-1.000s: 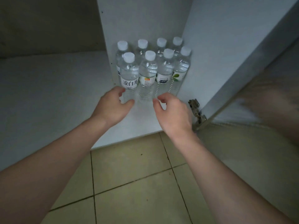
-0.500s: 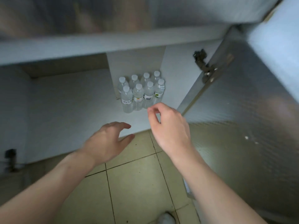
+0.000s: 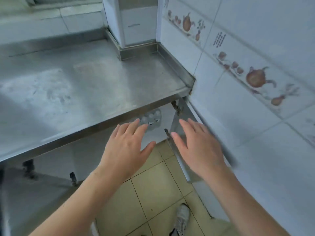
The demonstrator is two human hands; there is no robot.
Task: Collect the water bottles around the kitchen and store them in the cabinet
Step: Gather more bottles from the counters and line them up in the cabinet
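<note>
Hands [image 3: 126,149] withdrawn, blurred bottles [image 3: 151,118] apparently inside cabinet [image 3: 180,132]

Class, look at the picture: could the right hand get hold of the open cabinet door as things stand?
Probably yes. The right hand hangs open and empty just in front of the door, and nothing lies between them. Whether it already touches the door cannot be told.

Both forearms reach forward, left hand [image 3: 127,147] and right hand [image 3: 198,147] palm-down, fingers spread, holding nothing.
</note>
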